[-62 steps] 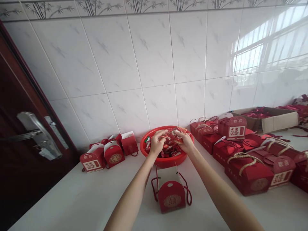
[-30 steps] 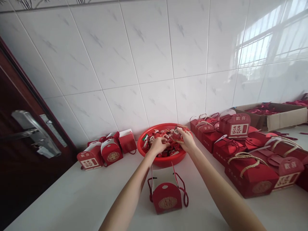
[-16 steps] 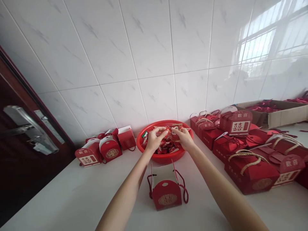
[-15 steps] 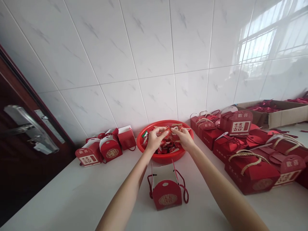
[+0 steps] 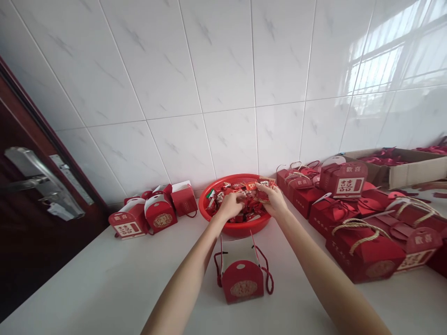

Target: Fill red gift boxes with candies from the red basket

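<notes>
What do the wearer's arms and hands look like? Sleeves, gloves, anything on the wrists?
Left hand and right hand: no gloves. Forearms bare to the picture's edge, no sleeves in view. No watch or bracelet visible.

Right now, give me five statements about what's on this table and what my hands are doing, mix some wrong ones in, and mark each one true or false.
1. The left hand is at the small wrapped items in the red basin. True.
2. The right hand is holding a rope handle. False: it holds a red packet over the basin.
3. The box nearest you is open at the top. True.
4. The cardboard carton stands to the left of the basin. False: it is to the right of it, near the wall.
5. A metal door handle shows at the left of the view. True.
</notes>
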{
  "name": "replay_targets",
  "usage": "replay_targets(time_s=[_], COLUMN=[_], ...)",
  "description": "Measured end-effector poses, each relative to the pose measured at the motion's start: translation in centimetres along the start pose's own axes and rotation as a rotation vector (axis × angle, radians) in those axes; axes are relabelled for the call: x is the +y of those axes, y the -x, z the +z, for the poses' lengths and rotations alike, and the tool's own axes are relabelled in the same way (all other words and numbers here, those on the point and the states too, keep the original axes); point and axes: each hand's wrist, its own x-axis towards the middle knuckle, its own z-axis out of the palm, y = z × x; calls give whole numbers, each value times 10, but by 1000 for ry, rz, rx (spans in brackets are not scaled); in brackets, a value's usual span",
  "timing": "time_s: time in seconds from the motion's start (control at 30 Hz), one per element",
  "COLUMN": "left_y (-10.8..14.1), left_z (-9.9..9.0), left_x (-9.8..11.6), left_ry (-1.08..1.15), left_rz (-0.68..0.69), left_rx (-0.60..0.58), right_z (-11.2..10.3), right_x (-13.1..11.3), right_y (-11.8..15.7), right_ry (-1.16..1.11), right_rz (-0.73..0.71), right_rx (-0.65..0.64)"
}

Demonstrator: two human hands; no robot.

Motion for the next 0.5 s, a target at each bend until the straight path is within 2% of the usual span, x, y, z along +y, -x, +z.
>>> replay_targets(time_s=[0.17,0.5], left_y=[-3,3], left_z=[-4,-7], left_x=[-3,6], left_ry=[64,137], left_rz=[20,115], left_rx=[112,240], right_z=[1,1], right_x=[0,1], right_y=[1,5], right_ry=[-20,61], right_rz=[6,45], right_rx=[-12,-97])
